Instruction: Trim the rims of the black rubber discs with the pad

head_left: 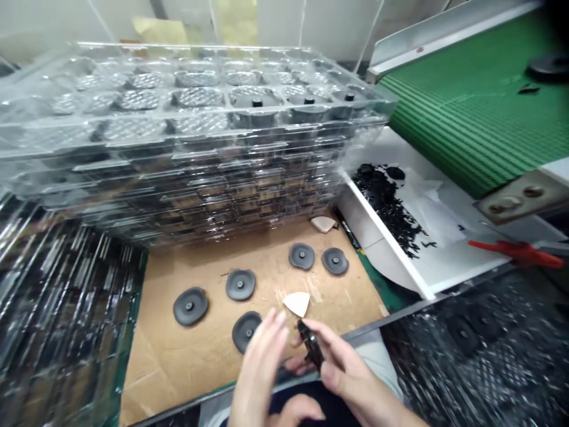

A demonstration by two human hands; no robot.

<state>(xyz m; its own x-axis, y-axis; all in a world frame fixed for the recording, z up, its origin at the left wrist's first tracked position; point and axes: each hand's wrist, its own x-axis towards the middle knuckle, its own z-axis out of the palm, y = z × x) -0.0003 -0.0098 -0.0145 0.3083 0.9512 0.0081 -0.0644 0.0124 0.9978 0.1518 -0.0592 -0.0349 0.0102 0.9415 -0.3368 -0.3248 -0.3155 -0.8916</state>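
My right hand (351, 367) grips a small black plastic part (312, 346) between thumb and fingers, above the front edge of the bench. The part is seen nearly edge-on, so its full shape is hidden. To its left, my left hand (267, 367) has its fingers stretched out and thumb apart, holding nothing. Just beyond the hands, a dark grey rounded disc with a central stub (246, 332) is partly covered by my left fingers. A white three-cornered piece (297, 303) lies close by. More such grey discs (190, 306) rest on the cardboard sheet (155, 367).
Stacked clear plastic trays (200, 118) rise behind the cardboard, with more trays (53, 320) at left. To the right are a white bin (386, 237) with black scraps (382, 196), red-handled pliers (518, 252) and a green conveyor belt (462, 101). Another white piece (323, 224) lies farther back.
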